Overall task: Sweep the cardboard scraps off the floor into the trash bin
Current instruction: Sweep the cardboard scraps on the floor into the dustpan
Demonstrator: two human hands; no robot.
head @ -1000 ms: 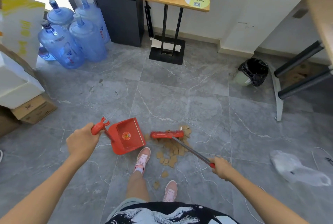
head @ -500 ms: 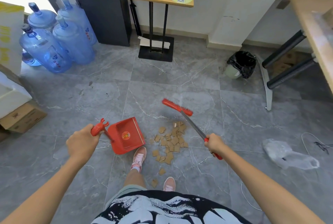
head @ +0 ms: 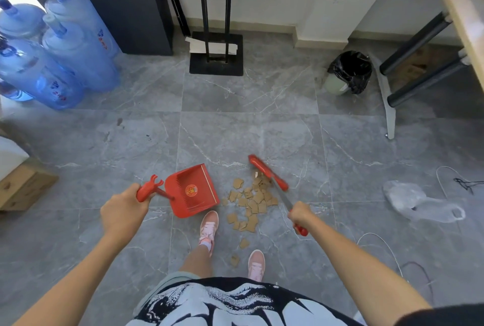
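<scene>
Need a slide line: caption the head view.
Left hand holds a red dustpan, right hand a red broom at the far edge of cardboard scraps; trash bin beyond.

Black-and-white printed shirt, pink sneakers

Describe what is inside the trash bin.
Only a black liner bag shows, bunched over the mouth of the trash bin. Its folds hide any contents.

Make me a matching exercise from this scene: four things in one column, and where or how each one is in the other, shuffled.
Things:
1. dustpan
2. broom
3. cardboard scraps
4. trash bin

Places or states:
A. black-lined, standing apart to the right
B. gripped by the right hand
C. gripped by the left hand
D. scattered loose on the floor

Pairs: 1-C, 2-B, 3-D, 4-A
</scene>
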